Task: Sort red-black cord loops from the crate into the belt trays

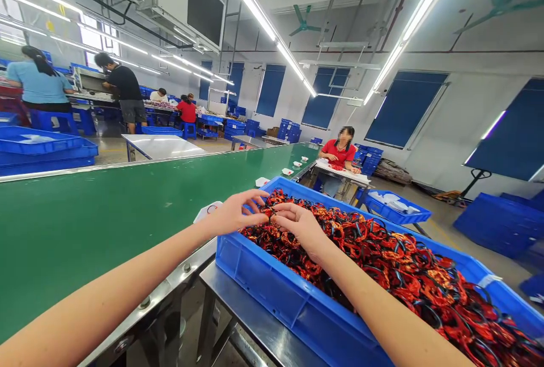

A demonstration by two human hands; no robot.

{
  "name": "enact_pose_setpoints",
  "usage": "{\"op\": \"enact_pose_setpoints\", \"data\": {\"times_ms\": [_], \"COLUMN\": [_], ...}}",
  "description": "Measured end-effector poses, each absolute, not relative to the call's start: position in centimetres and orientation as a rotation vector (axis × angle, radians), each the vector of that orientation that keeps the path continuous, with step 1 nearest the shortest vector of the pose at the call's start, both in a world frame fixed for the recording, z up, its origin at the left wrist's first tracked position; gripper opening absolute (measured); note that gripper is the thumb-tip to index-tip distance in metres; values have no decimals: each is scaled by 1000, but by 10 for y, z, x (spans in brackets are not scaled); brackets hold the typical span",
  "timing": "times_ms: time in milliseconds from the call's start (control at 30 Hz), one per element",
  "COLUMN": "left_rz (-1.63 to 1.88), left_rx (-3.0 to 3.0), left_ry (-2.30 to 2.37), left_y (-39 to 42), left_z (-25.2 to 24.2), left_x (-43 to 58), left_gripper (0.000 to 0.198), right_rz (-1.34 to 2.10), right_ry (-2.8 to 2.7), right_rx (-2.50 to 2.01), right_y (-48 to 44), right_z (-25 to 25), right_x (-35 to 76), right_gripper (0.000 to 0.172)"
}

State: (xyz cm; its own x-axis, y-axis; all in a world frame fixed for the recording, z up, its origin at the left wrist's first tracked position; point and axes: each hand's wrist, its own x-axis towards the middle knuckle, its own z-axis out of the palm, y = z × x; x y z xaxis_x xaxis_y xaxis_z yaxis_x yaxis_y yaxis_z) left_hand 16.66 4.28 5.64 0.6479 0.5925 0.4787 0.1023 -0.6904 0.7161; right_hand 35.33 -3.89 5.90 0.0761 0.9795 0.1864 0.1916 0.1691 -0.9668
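My left hand [238,212] and my right hand [300,225] meet over the near left end of a blue plastic crate [255,262]. The fingertips of both are curled in towards each other in pinches. Something small and dark seems to be between them, but it blends into the pile behind and I cannot make it out. A heap of red, orange and black looped pieces [391,254] fills the crate. Just left of my left hand, a white tray [207,211] with a red-and-black loop on it lies on the green conveyor belt [127,214], partly covered by my wrist.
Several small white trays, such as one [288,172], line the belt's right edge. The crate rests on a metal table [272,327]. Beyond it, a person in red [329,152] sits at another table. A blue crate with white pieces [395,208] stands at right. More people work far left.
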Motion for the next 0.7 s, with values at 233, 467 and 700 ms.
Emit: {"op": "enact_pose_setpoints", "data": {"times_ms": [233, 467, 700], "left_rz": [949, 996, 1103], "left_rx": [2128, 2139, 2284], "left_ry": [481, 519, 464], "left_y": [23, 23, 19], "left_z": [52, 50, 48], "left_x": [175, 175, 175], "left_gripper": [44, 42, 35], "right_rz": [1027, 1036, 1021], "right_ry": [-1158, -1182, -1349], "right_rx": [-1156, -1143, -1174], "right_y": [-41, -40, -43], "right_z": [60, 58, 59], "right_x": [354, 355, 352], "right_gripper": [39, 37, 32]}}
